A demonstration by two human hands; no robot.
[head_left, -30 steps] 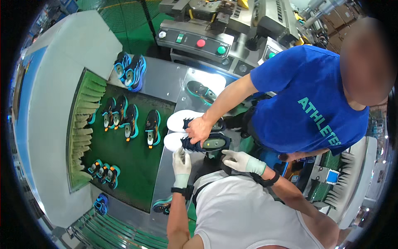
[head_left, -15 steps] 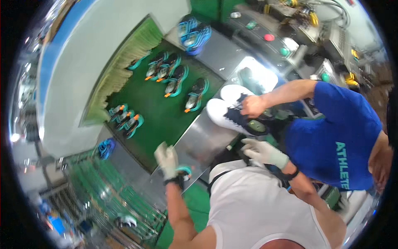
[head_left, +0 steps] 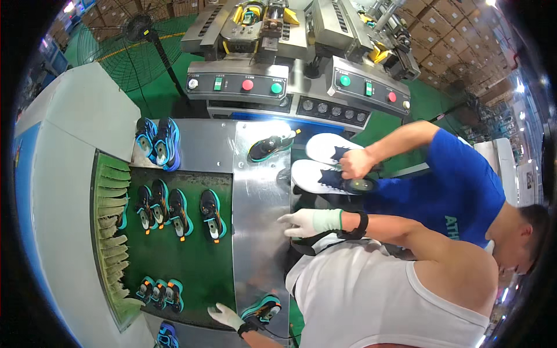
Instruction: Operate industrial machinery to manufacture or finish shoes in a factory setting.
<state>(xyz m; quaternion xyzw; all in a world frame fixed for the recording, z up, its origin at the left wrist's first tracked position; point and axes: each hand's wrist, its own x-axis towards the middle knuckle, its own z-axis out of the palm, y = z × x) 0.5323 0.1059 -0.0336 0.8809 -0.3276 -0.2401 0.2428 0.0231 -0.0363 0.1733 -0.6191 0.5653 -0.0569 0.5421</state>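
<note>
At twelve o'clock, a grey machine (head_left: pixel 278 35) carries round red and green buttons; brown cartons (head_left: pixel 441 29) are stacked at one o'clock. Shoes ride the green belt (head_left: pixel 191 261) at nine o'clock, still to be picked. The right hand (head_left: pixel 299 223) lies flat and open on the steel table (head_left: pixel 261 191), holding nothing. At six o'clock, the left hand (head_left: pixel 226 316) reaches open-fingered, just beside a teal shoe (head_left: pixel 261 307).

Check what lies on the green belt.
On the green belt lie dark shoes with teal soles, more near its lower end. Green fringe hides its left edge.
</note>
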